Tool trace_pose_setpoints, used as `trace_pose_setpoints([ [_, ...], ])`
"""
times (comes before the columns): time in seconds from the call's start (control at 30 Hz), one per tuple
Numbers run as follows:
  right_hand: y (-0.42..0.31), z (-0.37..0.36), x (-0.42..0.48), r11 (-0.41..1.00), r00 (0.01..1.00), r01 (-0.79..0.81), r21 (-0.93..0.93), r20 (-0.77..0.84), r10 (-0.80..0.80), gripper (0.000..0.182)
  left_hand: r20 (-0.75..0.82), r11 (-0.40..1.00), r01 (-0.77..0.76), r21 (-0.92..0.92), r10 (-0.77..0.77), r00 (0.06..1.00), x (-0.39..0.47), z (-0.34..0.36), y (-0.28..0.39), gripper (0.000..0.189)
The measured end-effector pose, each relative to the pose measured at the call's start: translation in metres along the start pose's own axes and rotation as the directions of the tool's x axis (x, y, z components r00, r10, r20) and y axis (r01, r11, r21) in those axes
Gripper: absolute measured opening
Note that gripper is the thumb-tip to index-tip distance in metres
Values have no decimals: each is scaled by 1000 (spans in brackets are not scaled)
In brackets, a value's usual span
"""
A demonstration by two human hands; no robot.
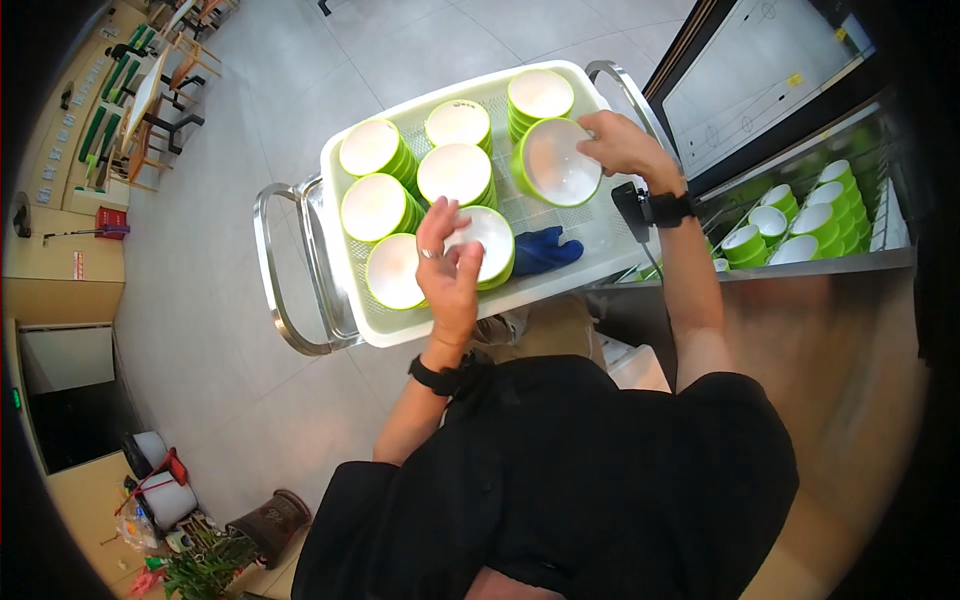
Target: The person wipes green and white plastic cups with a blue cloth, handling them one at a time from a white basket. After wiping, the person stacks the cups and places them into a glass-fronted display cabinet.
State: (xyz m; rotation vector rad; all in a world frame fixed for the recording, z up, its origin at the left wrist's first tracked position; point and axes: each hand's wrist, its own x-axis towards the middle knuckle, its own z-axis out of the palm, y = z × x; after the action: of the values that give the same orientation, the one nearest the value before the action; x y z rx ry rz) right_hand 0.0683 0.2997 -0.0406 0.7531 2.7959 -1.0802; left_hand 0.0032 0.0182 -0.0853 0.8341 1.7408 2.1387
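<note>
My right hand [628, 152] grips the rim of a green bowl with a white inside [556, 166], tilted above the tray. My left hand [450, 276], with a ring on one finger, is over the near side of the tray with its thumb and fingers apart. It partly covers a bowl stack [491, 246]; whether it touches that stack I cannot tell. Several more stacks of green-and-white bowls [454, 172] stand in the white perforated tray [442, 330]. A dark blue cloth or glove [546, 251] lies in the tray near its front edge.
The tray rests on a metal trolley with curved handles [270, 285]. On my right, an open cabinet or rack [817, 270] holds many green bowls [814, 217], beside a dark-framed panel [757, 82]. Wooden chairs [139, 161], a plant pot [274, 521] and bins [169, 499] stand left.
</note>
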Motion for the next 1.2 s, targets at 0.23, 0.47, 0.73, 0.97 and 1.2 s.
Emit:
trace_pose_setpoints([
  [0.23,-82,3,-35,940,899,265,214,299,-321,26,425,431,608,-666,-451,785,13,6,6,64],
  [0.47,-1,52,11,812,894,-177,557,436,-104,35,244,307,411,-858,-461,853,8,-23,-13,70],
  [0.73,19,147,21,948,601,133,-289,784,155,82,249,431,402,-808,-369,895,13,-25,-21,66],
  [0.97,46,176,42,917,561,243,-316,817,133,57,265,285,388,-877,-389,883,24,-19,0,61],
  [1.2,21,73,56,929,932,68,365,309,-190,24,73,529,295,-796,-399,914,27,-27,3,59],
])
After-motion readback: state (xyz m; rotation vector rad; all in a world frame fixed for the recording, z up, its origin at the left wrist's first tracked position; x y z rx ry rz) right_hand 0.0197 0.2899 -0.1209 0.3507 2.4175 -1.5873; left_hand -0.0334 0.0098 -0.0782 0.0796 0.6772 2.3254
